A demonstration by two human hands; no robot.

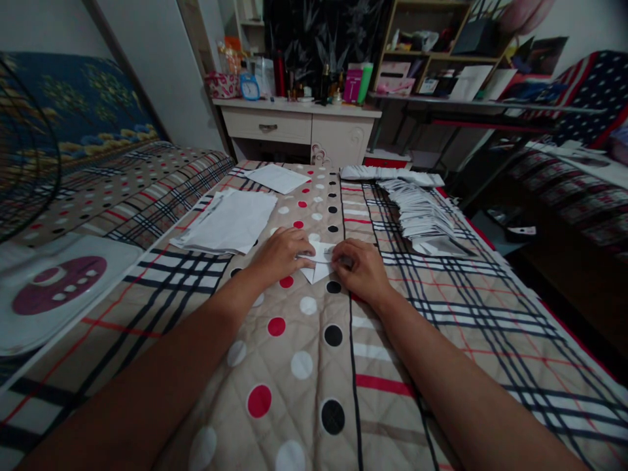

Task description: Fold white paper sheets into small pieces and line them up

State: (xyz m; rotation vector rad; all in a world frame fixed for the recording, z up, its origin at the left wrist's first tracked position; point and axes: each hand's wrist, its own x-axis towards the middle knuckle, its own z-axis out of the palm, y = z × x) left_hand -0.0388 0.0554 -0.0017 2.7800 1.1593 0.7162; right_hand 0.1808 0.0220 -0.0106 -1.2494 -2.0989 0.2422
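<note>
A small white piece of folded paper (321, 254) lies between my hands on the quilted cover, a triangular point of it facing me. My left hand (283, 254) pinches its left edge between thumb and fingers. On its right edge my right hand (360, 265) is closed in a pinch, fingers curled. Left of my hands rests a stack of white paper sheets (230, 221), with another white paper pile (277, 178) behind it. To the right, a long row of folded papers (417, 212) leans in overlapping layers, and a further white bundle (390, 174) lies at its far end.
The plaid and dotted quilted cover (304, 366) spreads under everything. A white item with a purple print (59, 288) sits at the left. Beyond the far edge stands a white dresser (294, 124) carrying a blue alarm clock (250, 87) and bottles. A desk (481, 103) is at the right rear.
</note>
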